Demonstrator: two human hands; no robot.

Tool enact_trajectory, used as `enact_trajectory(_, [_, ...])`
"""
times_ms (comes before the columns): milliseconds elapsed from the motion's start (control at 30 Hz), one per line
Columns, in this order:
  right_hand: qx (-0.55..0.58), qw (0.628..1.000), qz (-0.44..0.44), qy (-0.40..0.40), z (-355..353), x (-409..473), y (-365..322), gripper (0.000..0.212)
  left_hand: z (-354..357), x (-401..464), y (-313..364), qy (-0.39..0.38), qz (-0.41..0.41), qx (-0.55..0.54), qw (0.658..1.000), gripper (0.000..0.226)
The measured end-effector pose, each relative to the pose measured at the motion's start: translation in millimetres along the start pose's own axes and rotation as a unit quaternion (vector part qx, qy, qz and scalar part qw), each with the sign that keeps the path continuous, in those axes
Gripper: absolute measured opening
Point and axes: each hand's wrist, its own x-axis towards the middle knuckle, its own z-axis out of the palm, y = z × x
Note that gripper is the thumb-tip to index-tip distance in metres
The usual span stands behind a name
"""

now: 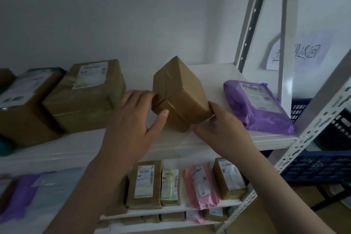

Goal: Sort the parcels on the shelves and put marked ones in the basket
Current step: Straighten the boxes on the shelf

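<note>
A small taped brown cardboard box (180,93) is tilted on one edge above the white top shelf (209,138). My left hand (136,118) grips its left side, thumb on the front face. My right hand (222,129) holds its lower right corner. No label shows on the faces turned toward me. A purple poly mailer (258,106) with a white label lies to the right on the same shelf. A dark blue slatted basket (319,165) stands beyond the shelf's right post.
Two larger labelled brown boxes (85,93) (24,104) sit at the left of the top shelf. The shelf below holds several upright parcels, brown (144,184) and pink (201,186). A white perforated post (303,142) slants at right. A handwritten paper sign (303,51) hangs on the wall.
</note>
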Motion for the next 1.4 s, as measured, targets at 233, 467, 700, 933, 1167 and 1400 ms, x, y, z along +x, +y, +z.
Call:
enact_trajectory(233, [0.032, 0.999, -0.021, 0.030, 15.5, 6.5, -14.8, 0.056, 4.1, -14.6, -31.4, -0.082, -0.033, -0.052, 0.995, 0.040])
enact_trajectory(467, [0.103, 0.994, -0.026, 0.024, 19.2, 1.2, 0.0, 0.051, -1.9, -9.2, -34.5, -0.132, -0.071, -0.039, 0.988, 0.049])
enact_trajectory(700, [0.149, 0.988, -0.032, 0.013, 11.4, -9.9, 18.0, 0.046, -12.3, 11.7, -14.7, -0.141, -0.072, -0.053, 0.986, 0.065])
enact_trajectory(933, [0.165, 0.985, -0.037, 0.014, 6.7, -7.4, 21.3, 0.060, 3.6, 12.9, -4.3, -0.110, -0.048, -0.083, 0.989, 0.061])
enact_trajectory(1167, [0.159, 0.987, -0.018, 0.005, 9.6, 13.1, 2.1, 0.080, -0.5, -0.4, -20.6, -0.058, -0.065, -0.066, 0.994, 0.060])
enact_trajectory(1400, [0.273, 0.962, 0.001, -0.028, 23.4, 35.1, -25.4, 0.100, -6.4, -15.3, -37.9, -0.045, -0.078, -0.058, 0.994, 0.059])
